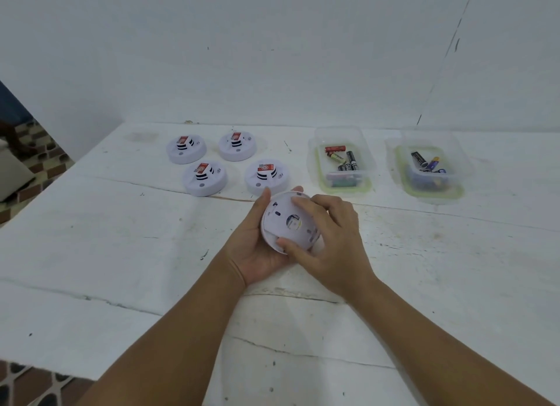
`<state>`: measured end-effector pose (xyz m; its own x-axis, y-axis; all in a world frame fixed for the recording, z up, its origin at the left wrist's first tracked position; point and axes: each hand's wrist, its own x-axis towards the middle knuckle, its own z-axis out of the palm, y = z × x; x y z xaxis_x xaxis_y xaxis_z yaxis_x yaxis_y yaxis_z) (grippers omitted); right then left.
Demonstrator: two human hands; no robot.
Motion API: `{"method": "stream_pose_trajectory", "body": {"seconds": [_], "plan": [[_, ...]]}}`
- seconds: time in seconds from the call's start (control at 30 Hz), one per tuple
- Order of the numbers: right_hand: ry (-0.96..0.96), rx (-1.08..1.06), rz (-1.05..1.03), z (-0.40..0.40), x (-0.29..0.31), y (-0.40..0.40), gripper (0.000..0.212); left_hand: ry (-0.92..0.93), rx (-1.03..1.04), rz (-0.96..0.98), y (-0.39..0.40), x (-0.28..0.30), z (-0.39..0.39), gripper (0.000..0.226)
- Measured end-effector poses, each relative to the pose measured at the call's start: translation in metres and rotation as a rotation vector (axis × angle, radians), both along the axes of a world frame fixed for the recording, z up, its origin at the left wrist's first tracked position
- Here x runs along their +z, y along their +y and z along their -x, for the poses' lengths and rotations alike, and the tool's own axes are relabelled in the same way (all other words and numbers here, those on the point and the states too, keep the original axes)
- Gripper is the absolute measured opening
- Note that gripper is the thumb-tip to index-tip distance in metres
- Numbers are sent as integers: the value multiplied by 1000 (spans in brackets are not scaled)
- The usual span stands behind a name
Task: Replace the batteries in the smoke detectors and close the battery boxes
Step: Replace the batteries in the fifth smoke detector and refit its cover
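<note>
at frame centre our left hand (257, 251) cradles the smoke detector (288, 223) back-up, so right hand (330, 242) fingers (298, 204) grip its cover.

White smoke detectors (205, 179) with red labels, green-rimmed clear tubs (341, 160), scuffed white table (121, 254)

We cannot see the front face of the held smoke detector (288, 220), because it is turned down into the left hand (257, 248), and the right hand (330, 242) covers its rim from 1 to 5 o'clock. The labels of the batteries (344, 160) in the left container (341, 183) are too small to read. In the right container (431, 190) the lower batteries are blurred behind the wall.
</note>
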<state>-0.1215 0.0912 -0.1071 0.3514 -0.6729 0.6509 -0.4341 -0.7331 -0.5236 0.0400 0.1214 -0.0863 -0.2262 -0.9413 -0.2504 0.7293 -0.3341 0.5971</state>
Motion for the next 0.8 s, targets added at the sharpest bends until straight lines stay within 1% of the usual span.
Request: {"method": "stream_pose_trajectory", "body": {"seconds": [0.17,0.27,0.47,0.57,0.63,0.73,0.8], "plan": [[-20,49,-96,1,1,-2,68,26,-24,-40,-1,-1,-2,61],[-11,53,-142,1,0,-4,68,8,-28,-73,-2,1,-3,60],[65,83,-91,1,-3,-4,69,-44,-28,-131,-2,3,-4,56],[78,108,-97,1,-1,-3,69,-29,-33,-127,0,5,-4,60],[40,93,-104,1,-1,-2,69,-29,-32,-128,0,5,-3,62],[-81,56,-129,1,0,-3,68,-18,-39,-127,0,5,-3,68],[-151,30,-143,3,-1,-4,67,7,-20,-118,-1,4,-3,66]]}}
